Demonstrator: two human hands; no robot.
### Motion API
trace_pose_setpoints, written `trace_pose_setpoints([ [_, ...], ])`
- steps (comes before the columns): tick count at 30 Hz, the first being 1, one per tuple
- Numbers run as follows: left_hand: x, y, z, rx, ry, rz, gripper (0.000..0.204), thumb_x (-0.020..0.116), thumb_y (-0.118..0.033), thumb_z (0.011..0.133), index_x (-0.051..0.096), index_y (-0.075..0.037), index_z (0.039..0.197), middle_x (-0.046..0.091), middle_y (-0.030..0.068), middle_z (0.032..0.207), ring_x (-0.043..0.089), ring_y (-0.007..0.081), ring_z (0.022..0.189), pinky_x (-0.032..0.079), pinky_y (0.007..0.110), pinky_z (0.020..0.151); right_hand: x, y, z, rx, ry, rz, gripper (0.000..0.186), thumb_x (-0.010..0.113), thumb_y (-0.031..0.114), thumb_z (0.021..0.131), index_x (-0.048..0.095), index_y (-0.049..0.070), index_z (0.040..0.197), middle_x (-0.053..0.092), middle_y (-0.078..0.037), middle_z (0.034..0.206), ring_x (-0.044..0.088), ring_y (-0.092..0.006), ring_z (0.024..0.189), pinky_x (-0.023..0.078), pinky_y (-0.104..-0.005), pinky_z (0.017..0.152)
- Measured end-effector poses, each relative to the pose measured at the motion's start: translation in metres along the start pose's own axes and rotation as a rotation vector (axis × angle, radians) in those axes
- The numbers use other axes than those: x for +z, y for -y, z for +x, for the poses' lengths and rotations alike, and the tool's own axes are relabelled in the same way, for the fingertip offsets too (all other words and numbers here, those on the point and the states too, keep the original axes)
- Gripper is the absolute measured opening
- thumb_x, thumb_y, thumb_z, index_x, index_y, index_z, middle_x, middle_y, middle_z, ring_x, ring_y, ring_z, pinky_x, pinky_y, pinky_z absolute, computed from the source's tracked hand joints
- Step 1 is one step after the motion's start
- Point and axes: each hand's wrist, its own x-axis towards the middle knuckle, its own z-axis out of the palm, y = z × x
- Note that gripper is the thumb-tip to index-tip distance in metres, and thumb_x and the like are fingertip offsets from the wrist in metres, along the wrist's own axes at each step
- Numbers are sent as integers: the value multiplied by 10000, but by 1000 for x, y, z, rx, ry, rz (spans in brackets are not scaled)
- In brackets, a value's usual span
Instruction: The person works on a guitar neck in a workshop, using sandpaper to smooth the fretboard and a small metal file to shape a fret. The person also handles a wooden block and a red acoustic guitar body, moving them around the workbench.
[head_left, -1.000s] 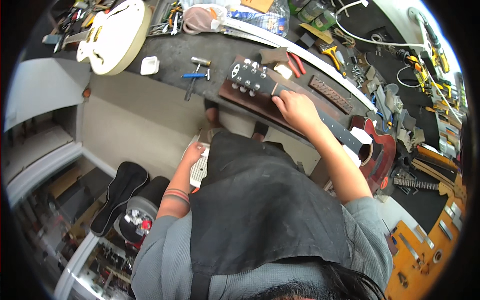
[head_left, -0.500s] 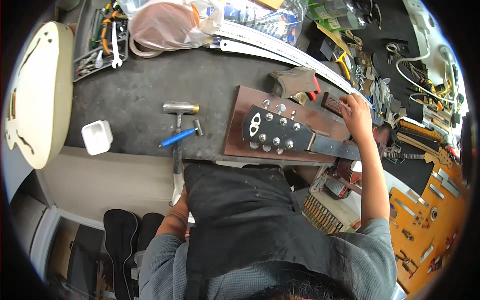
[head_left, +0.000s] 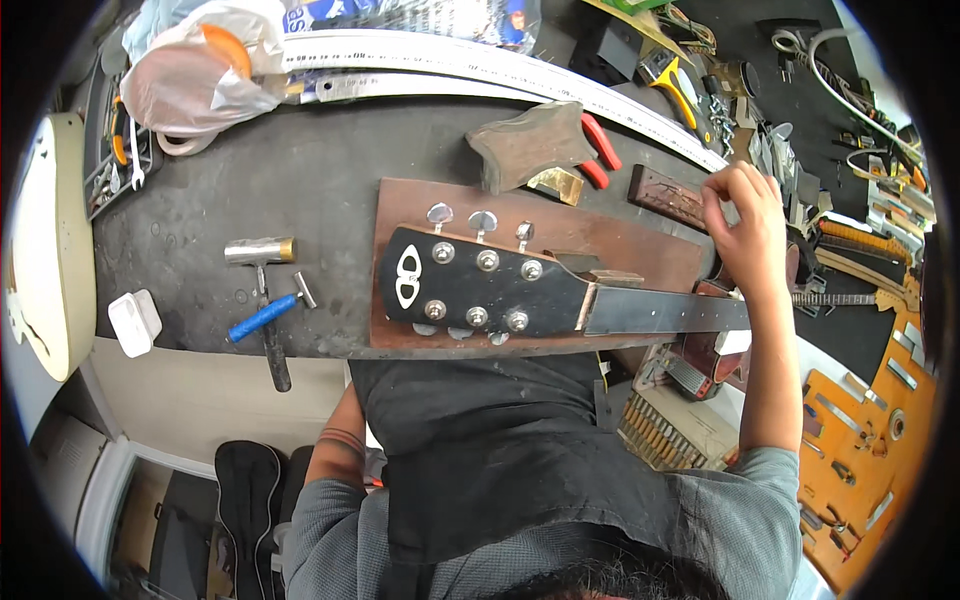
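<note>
The left hand is hidden below the bench's [head_left: 300, 170] near edge; its grip cannot be told. The guitar neck [head_left: 650, 310] overhangs the right edge, headstock [head_left: 480, 285] on a brown board [head_left: 620, 245]. Beyond, the right hand [head_left: 745, 225] hovers, fingers loosely curled, holding nothing; a knock could tip the neck off.

Left hand hidden under the dark apron [head_left: 470, 440], only part of the forearm [head_left: 335, 450] shows, so its grip can't be told. Guitar neck [head_left: 660, 310] runs behind the right hand [head_left: 745, 225] and wrist, body end mostly covered; whether the fingers pinch anything is unclear, and the tuner knobs [head_left: 455, 332] on the near side are half hidden under the headstock [head_left: 480, 285]. White guitar body [head_left: 45, 250] is cut by the left rim, the bag's [head_left: 190, 80] contents can't be made out, and tools at the right rim [head_left: 860, 150] are too small and warped to identify.
</note>
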Motion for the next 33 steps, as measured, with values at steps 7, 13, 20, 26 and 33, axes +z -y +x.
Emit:
trace_pose_setpoints([
  [7, -23, -2, 20, 14, -49, 34, 521, 614, -312, 1029, 632, -123, 1515, 625, 175, 1553, 604, 347, 1419, 519, 525, 1141, -15, 39, -61, 280, -179, 330, 153, 740, -41, 886, 621, 33, 947, 690, -107, 952, 656, -293, 906, 514, -396, 888],
  [13, -26, -5, 38, 8, -85, 29, 500, 608, -308, 1027, 659, -113, 1485, 653, 187, 1518, 632, 347, 1388, 531, 517, 1125, -5, 52, -76, 163, -245, 581, 188, 735, -86, 925, 605, 22, 1008, 700, -114, 977, 671, -231, 869, 540, -343, 820],
  [20, -47, 1, 57, 13, -128, 81, 480, 601, -304, 1025, 691, -102, 1451, 685, 201, 1478, 666, 348, 1350, 545, 508, 1107, 12, 60, -104, 168, -354, 749, 192, 753, -89, 917, 637, 24, 1020, 723, -123, 980, 696, -230, 871, 566, -355, 807],
  [26, -55, 14, 73, 55, -158, 179, 466, 595, -300, 1023, 718, -92, 1421, 713, 213, 1443, 694, 348, 1319, 557, 500, 1091, 20, 51, -142, 116, -492, 721, 218, 788, -81, 873, 669, 33, 1016, 739, -118, 972, 713, -258, 872, 560, -384, 827],
  [33, -112, 70, 35, 127, 55, 501, 455, 588, -296, 1021, 750, -80, 1387, 745, 227, 1402, 727, 348, 1281, 572, 490, 1072, 34, 40, -244, 124, -761, 622, 249, 841, -16, 852, 694, 93, 1022, 755, -66, 969, 716, -252, 872, 544, -395, 822],
])
